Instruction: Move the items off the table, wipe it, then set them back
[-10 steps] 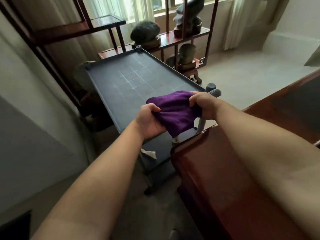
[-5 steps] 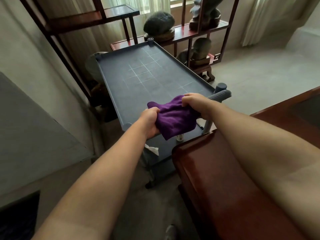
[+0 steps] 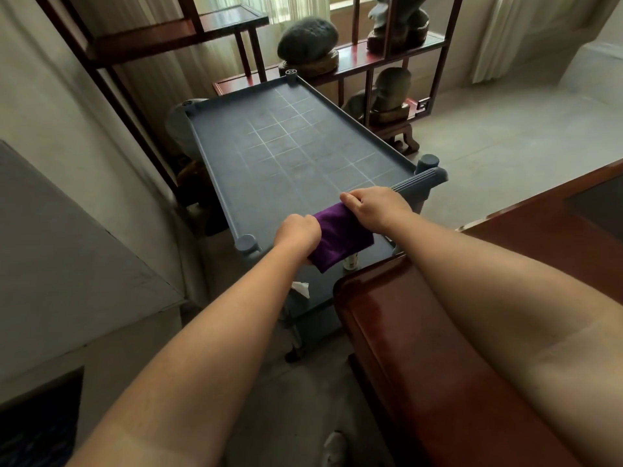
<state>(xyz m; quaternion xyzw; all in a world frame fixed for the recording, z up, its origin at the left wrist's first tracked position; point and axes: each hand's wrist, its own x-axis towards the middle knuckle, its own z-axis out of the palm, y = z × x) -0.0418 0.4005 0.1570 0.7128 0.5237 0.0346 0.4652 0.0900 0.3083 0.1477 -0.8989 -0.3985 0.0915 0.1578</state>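
Observation:
A purple cloth (image 3: pixel 340 235) hangs folded over the near edge of the dark blue-grey plastic cart table (image 3: pixel 290 146), whose gridded top carries nothing. My left hand (image 3: pixel 296 232) grips the cloth's left end and my right hand (image 3: pixel 374 207) grips its right end, both fists closed on it. The cloth's lower part droops in front of the cart's lower shelf.
A glossy red-brown wooden furniture piece (image 3: pixel 438 348) sits close at the right, under my right arm. A dark wooden display shelf (image 3: pixel 357 52) with stones (image 3: pixel 308 40) stands behind the cart. A small bottle (image 3: pixel 350 262) and white tissue (image 3: pixel 301 288) lie on the lower shelf. Grey wall at left.
Both hands have lowered the cloth from mid-air down onto the near edge of the cart top, and it is now stretched narrower between them. The view has moved closer.

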